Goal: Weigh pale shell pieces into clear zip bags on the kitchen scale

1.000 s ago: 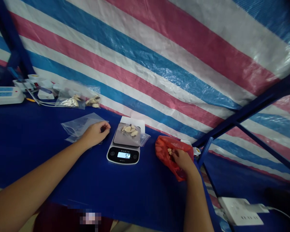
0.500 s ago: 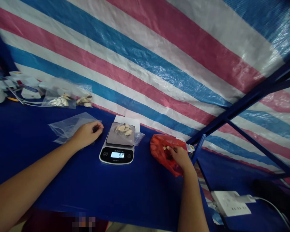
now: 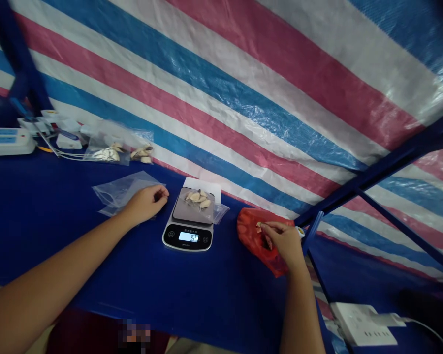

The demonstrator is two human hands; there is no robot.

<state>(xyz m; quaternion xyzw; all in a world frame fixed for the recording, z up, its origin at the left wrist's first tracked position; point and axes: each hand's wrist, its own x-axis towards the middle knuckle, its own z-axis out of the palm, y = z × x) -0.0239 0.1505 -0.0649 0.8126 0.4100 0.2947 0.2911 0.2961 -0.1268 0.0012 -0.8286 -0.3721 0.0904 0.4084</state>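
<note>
My right hand (image 3: pixel 283 241) is over the mouth of a red plastic bag (image 3: pixel 248 231), pinching a small pale dried slice (image 3: pixel 259 226) at its fingertips. My left hand (image 3: pixel 149 201) rests loosely curled on the table, beside and partly over some clear plastic bags (image 3: pixel 118 191), with nothing visible in its fingers. Between the hands stands a kitchen scale (image 3: pixel 188 238), its lit display showing digits like 92. On its plate lies a clear bag bearing several pale dried slices (image 3: pixel 199 197). What else the red bag holds is mostly hidden.
Filled clear bags (image 3: pixel 109 147) lie at the back left, near white cups, cables and a white device (image 3: pixel 9 141). A blue metal frame (image 3: pixel 335 196) rises at the right, with a white power strip (image 3: pixel 363 324) beyond it. Striped sheeting (image 3: pixel 206 98) closes off the back.
My right hand has lifted slightly within the red bag's mouth, and a pale slice now shows at its fingertips. The left hand stays put. The whole view has shifted a little.
</note>
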